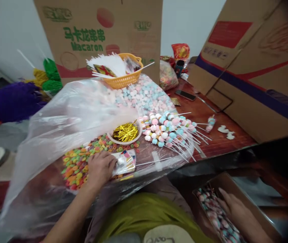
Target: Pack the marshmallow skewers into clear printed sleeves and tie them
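My left hand is closed at the left edge of a clear printed plastic bag, near the table's front edge. A thin white stick lies just right of the bag; I cannot tell whether they are joined. Ring-shaped cereal in many colours is spread beside and behind this hand. Low on the right, my right hand reaches into a cardboard box, fingers stretched over wrapped pink, white and blue marshmallow skewers. Its fingertips are partly hidden and blurred.
A bowl holds gold twist ties. Marshmallow skewers are piled right of it, with loose marshmallows behind. An orange basket holds white sticks. Plastic sheeting drapes the left side; a phone and large cartons stand right.
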`<action>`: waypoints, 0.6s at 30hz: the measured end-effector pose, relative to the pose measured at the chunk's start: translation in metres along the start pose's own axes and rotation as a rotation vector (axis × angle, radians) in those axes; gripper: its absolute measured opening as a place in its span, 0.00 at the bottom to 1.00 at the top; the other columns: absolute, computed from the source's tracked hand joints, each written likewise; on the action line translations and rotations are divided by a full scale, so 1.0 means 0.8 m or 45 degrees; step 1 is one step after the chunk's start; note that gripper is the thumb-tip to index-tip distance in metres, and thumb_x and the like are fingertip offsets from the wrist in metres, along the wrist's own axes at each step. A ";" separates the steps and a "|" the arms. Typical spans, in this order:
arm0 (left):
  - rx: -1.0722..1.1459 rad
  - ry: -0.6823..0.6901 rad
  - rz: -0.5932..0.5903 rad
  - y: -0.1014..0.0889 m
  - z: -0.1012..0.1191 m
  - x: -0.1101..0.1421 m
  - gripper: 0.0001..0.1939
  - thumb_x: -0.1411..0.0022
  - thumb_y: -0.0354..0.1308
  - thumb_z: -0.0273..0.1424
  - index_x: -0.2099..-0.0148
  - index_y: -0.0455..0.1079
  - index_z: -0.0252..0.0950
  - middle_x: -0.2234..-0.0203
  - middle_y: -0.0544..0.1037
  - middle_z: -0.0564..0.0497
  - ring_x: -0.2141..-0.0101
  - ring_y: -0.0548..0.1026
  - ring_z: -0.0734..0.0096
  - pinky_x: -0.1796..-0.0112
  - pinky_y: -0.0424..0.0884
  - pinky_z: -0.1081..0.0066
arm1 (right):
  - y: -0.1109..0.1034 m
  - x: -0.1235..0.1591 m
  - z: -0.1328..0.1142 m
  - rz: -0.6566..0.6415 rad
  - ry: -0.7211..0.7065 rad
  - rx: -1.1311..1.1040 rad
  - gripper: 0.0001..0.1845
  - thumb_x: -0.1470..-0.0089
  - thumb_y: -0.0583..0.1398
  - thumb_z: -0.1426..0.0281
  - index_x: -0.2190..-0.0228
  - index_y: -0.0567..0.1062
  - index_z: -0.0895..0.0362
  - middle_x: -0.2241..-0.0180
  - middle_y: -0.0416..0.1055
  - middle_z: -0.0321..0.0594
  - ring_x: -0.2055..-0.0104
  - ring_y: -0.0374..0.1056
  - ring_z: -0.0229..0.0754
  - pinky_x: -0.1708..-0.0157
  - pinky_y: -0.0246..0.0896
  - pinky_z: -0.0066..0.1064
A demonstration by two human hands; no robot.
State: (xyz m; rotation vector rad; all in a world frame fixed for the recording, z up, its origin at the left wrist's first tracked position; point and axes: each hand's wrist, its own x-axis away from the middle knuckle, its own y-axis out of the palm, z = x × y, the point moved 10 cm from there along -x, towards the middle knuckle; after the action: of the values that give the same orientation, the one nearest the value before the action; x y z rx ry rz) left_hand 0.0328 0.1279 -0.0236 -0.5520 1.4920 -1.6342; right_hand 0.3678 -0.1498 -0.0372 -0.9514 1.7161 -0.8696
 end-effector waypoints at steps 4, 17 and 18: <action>0.093 -0.028 0.059 -0.021 0.004 0.008 0.10 0.40 0.49 0.31 0.66 0.73 0.39 0.65 0.78 0.49 0.62 0.72 0.62 0.56 0.61 0.60 | 0.055 -0.105 -0.123 -0.068 -0.212 -0.246 0.11 0.45 0.53 0.67 0.78 0.68 0.50 0.82 0.67 0.40 0.80 0.64 0.42 0.79 0.57 0.34; 0.770 -0.256 -0.133 -0.039 0.031 0.050 0.12 0.44 0.55 0.37 0.60 0.68 0.35 0.72 0.74 0.50 0.72 0.70 0.70 0.70 0.65 0.73 | 0.131 -0.180 -0.333 -0.514 -0.284 -1.046 0.10 0.45 0.52 0.71 0.77 0.67 0.59 0.77 0.64 0.36 0.72 0.59 0.36 0.71 0.54 0.27; 0.831 -0.275 -0.164 -0.029 0.035 0.049 0.10 0.45 0.56 0.37 0.65 0.68 0.35 0.75 0.73 0.52 0.74 0.69 0.71 0.72 0.64 0.74 | 0.128 -0.179 -0.327 -0.504 -0.269 -1.028 0.10 0.46 0.52 0.71 0.77 0.66 0.59 0.76 0.64 0.36 0.71 0.59 0.36 0.70 0.54 0.27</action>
State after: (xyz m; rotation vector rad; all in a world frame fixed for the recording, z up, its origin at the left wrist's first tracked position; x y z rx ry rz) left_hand 0.0260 0.0784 -0.0041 -0.4376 0.7114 -1.9599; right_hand 0.1333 0.0560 0.0055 -1.8913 1.7292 -0.2588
